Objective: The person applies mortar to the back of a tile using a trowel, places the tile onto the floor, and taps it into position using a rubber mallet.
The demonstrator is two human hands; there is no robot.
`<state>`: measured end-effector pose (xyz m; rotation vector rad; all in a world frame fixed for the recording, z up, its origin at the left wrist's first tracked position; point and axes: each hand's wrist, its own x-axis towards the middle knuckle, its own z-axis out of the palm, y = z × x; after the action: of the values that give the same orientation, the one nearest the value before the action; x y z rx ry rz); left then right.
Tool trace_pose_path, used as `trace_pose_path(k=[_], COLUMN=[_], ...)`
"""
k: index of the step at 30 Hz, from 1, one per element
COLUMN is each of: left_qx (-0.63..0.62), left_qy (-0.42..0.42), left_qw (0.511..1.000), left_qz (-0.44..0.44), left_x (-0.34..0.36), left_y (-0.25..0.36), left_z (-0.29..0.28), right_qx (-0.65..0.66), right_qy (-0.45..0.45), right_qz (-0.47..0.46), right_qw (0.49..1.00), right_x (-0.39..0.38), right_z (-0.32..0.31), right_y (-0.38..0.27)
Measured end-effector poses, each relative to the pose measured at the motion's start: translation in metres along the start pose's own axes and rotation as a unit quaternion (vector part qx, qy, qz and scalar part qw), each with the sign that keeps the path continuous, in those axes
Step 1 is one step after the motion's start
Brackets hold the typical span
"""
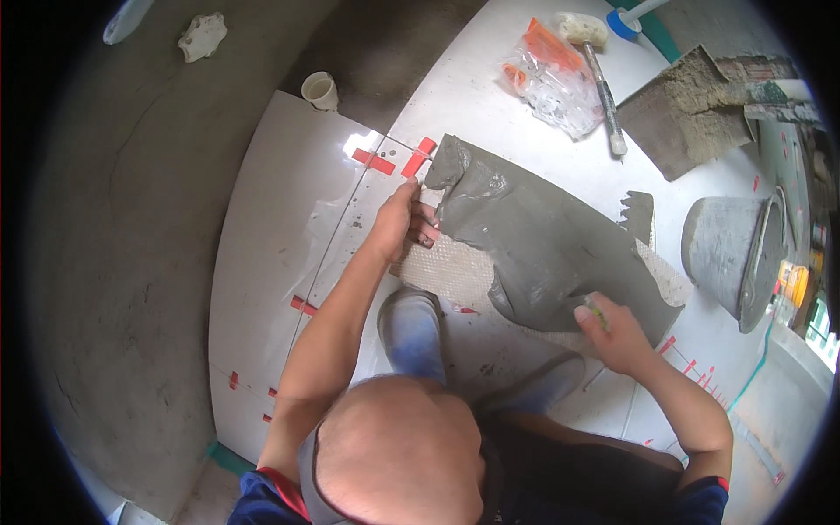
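A rectangular tile (451,269) lies back-side up across the middle, its pale textured back showing along the near edge and at the right end. Wet grey adhesive mortar (547,232) covers most of it in a smooth, uneven layer. My left hand (407,223) grips the tile's left edge, thumb up and fingers curled at the side. Over the near right part of the mortar, my right hand (612,332) is closed around the yellow-green handle of a trowel (599,315). The trowel's blade is hard to tell from the mortar.
Red levelling wedges (374,161) sit along joints of the laid floor tiles (271,210). Beyond are a cup (320,91), a plastic bag (556,87), a mallet (604,96) and a mortar-caked shovel (682,114). A toothed spreader (638,214) and grey bucket (722,249) stand right. Boots (411,332) are close by.
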<state>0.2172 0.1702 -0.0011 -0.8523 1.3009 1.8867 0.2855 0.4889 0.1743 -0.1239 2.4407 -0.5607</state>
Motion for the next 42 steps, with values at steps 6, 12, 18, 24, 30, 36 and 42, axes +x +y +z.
trace_pose_path(k=[6, 12, 18, 24, 30, 36, 42], left_qx=[0.014, 0.067, 0.009, -0.089, -0.113, -0.144, -0.169], left_qy=[0.014, -0.011, 0.004, 0.022, -0.002, -0.049, -0.032], left_qw=[1.0, 0.998, 1.0, 0.995, 0.993, 0.988, 0.985], left_qz=[0.013, 0.003, 0.029, 0.025, 0.029, 0.008, 0.032], left_x=[-0.008, -0.003, -0.002, -0.002, 0.008, 0.007, 0.008], left_y=[0.006, 0.01, 0.003, -0.003, -0.005, -0.002, -0.003], left_z=[0.004, -0.004, -0.006, -0.005, -0.009, -0.013, -0.01], right_qx=[0.094, -0.053, -0.058, -0.079, -0.063, -0.06, -0.012], right_qy=[-0.188, -0.062, 0.008, -0.032, -0.038, -0.036, -0.041], right_qz=[0.063, -0.035, -0.078, -0.081, -0.055, -0.037, 0.029], right_qw=[0.976, 0.996, 0.995, 0.993, 0.996, 0.997, 0.999], right_x=[-0.009, -0.004, 0.037, 0.062, 0.069, 0.045, 0.023], right_z=[-0.015, -0.038, -0.05, -0.044, -0.029, -0.029, -0.062], right_y=[-0.005, -0.018, -0.035, -0.076, -0.074, -0.052, -0.048])
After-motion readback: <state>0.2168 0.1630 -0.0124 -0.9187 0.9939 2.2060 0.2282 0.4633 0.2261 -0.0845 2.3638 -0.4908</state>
